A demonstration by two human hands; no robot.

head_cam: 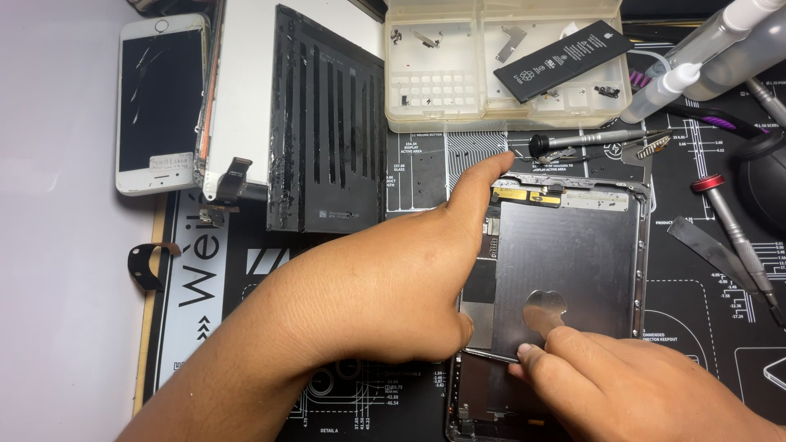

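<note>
Opened tablet shell (pixel 565 254), flat on mat

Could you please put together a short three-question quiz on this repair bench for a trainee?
1. True or false: the left hand rests on the left edge of the opened tablet shell.
2. Where does the black battery lie? A) on the cracked white phone; B) across the clear parts box; C) inside the tablet shell.
3. Fill in: the screwdriver with the red collar lies to the ____ of the tablet shell in the picture.

Key: 1 true. 2 B. 3 right. Note that the right hand works at the shell's lower part, with a thin metal strip by its fingertips.
</note>
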